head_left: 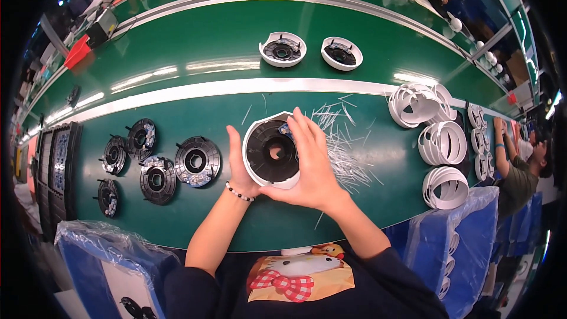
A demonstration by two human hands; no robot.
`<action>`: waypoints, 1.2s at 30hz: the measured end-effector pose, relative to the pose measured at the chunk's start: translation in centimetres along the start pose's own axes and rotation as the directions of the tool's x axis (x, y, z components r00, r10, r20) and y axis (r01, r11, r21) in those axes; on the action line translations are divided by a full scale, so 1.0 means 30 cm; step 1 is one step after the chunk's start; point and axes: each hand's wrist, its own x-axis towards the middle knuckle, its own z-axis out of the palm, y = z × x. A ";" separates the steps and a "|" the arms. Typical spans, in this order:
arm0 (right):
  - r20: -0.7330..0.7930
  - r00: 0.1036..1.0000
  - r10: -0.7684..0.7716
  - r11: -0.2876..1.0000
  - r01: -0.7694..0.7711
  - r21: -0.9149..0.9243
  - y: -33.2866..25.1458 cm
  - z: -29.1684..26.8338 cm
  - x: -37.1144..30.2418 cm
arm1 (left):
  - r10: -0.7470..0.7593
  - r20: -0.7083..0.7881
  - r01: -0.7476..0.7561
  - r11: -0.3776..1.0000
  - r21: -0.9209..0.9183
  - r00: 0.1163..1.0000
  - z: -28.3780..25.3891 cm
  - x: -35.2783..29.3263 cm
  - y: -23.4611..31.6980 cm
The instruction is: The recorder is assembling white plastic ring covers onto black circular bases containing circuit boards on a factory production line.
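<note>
Between my two hands is a round white plastic housing [250,164] with a black disc-shaped base [260,152] seated inside it. The disc has a hole in its middle, and a bit of circuit board shows by my right fingers. My left hand [238,162] supports the housing's left side, thumb pointing up along the rim. My right hand [313,162] wraps round the right side, its fingers over the upper rim and its thumb along the bottom. To the left lie several loose black discs with circuit boards [198,161]. Thin white strips [342,153] are scattered to the right.
Stacks of white ring housings [443,143] stand at the right. Two assembled white housings [283,49] sit on the green belt [207,35] beyond a pale rail. A black tray rack [59,165] is at the left edge. Blue plastic-lined bins [106,260] flank me; another person [520,162] works at far right.
</note>
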 end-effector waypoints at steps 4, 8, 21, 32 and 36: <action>0.170 0.983 -0.073 0.996 0.064 0.054 0.015 -0.060 0.030 | -0.064 0.046 0.066 0.996 -0.052 0.997 -0.043 -0.007 0.000; 0.194 0.976 -0.093 0.994 0.081 0.069 0.029 -0.059 0.031 | -0.032 0.035 0.033 0.999 -0.025 0.999 -0.049 -0.017 -0.020; -0.239 0.971 -0.006 0.996 0.026 0.083 0.032 0.071 -0.046 | 0.239 -0.206 -0.238 0.971 0.027 0.949 0.033 0.030 -0.012; -0.610 0.791 -0.042 0.734 -0.390 -0.556 0.470 -0.556 -0.127 | 0.366 -0.427 -0.226 0.912 0.343 0.827 -0.222 0.409 0.523; -0.603 0.787 0.129 0.664 -0.520 -0.537 0.648 -0.649 -0.179 | 0.425 -0.503 -0.313 0.903 0.294 0.753 -0.373 0.561 0.601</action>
